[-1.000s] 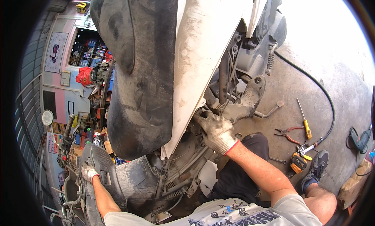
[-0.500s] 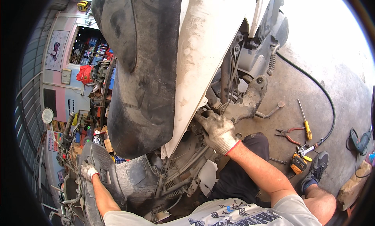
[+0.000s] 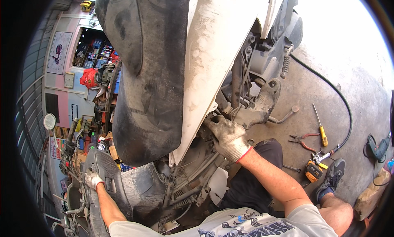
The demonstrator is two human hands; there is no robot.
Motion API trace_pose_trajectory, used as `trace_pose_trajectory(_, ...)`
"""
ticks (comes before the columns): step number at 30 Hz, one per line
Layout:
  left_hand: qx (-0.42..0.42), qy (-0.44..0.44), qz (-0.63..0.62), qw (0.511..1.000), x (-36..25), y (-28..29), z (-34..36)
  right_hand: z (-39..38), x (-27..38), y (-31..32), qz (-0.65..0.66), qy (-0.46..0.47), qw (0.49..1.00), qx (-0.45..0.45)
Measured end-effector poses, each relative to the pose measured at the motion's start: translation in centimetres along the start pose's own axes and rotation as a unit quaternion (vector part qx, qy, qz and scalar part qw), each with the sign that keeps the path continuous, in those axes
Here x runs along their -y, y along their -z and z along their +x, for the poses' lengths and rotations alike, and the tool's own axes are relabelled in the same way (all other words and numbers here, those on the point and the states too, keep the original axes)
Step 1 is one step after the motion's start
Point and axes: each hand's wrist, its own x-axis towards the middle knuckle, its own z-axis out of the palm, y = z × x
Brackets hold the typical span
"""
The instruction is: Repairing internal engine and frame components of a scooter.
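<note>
A dusty scooter fills the middle, with its black seat [image 3: 150, 85] above a white side panel [image 3: 209, 52]. My right hand [image 3: 227, 136], in a soiled white knit glove, reaches under the panel's lower edge beside the exposed frame and a metal bracket [image 3: 260, 105]. Its fingers curl inward, and whatever they hold is hidden. On the left, my gloved left hand [image 3: 93, 178] grips the edge of the scooter's dark leg shield [image 3: 108, 171], near the handlebar; its fingertips are out of sight behind that edge.
On the concrete floor to the right lie a yellow-handled screwdriver [image 3: 323, 134], red-handled pliers [image 3: 305, 140], a yellow-and-black power tool [image 3: 314, 171] and a wrench [image 3: 292, 168]. A black hose [image 3: 342, 97] curves past them. Farther right is a teal power tool [image 3: 377, 149]. Cluttered shelves [image 3: 94, 48] stand at left.
The seat and white panel have shifted very slightly to the left. Both hands keep their places.
</note>
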Motion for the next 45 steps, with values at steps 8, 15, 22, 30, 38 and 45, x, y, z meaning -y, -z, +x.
trace_pose_trajectory(8,-0.015,-0.005,0.002,1.0,0.0,-0.8,0.0,-0.1,-0.2,-0.4,0.003,0.007,1.0,-0.014)
trace_pose_trajectory(15,-0.028,-0.009,0.015,0.999,1.4,-1.9,0.9,-0.1,-0.1,-0.3,0.007,0.011,1.0,-0.014)
trace_pose_trajectory(22,-0.006,-0.006,0.002,1.0,-0.2,-0.3,0.0,0.0,-0.3,-0.7,0.018,-0.015,1.0,-0.013)
trace_pose_trajectory(30,-0.008,-0.003,0.004,1.0,-0.1,0.1,-0.1,-0.1,-0.1,-0.1,0.0,0.01,1.0,-0.003)
trace_pose_trajectory(38,-0.019,-0.01,-0.011,1.0,0.6,-0.5,0.1,-0.1,-0.1,0.0,0.024,0.013,1.0,-0.012)
trace_pose_trajectory(45,-0.014,-0.009,0.0,1.0,0.0,-0.2,-0.1,0.0,-0.1,0.0,0.012,0.01,1.0,0.009)
